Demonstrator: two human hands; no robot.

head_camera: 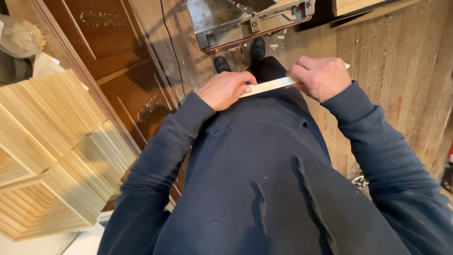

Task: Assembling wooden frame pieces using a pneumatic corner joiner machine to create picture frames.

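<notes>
My left hand (225,89) and right hand (322,77) each close around one end of a thin pale wooden slat (269,86), held level in front of my dark hoodie (264,179), above my black shoes (257,48). Stacked pale slats (56,141) lie to my left; a metal machine base (245,21) stands on the plank floor (396,61) ahead.
</notes>
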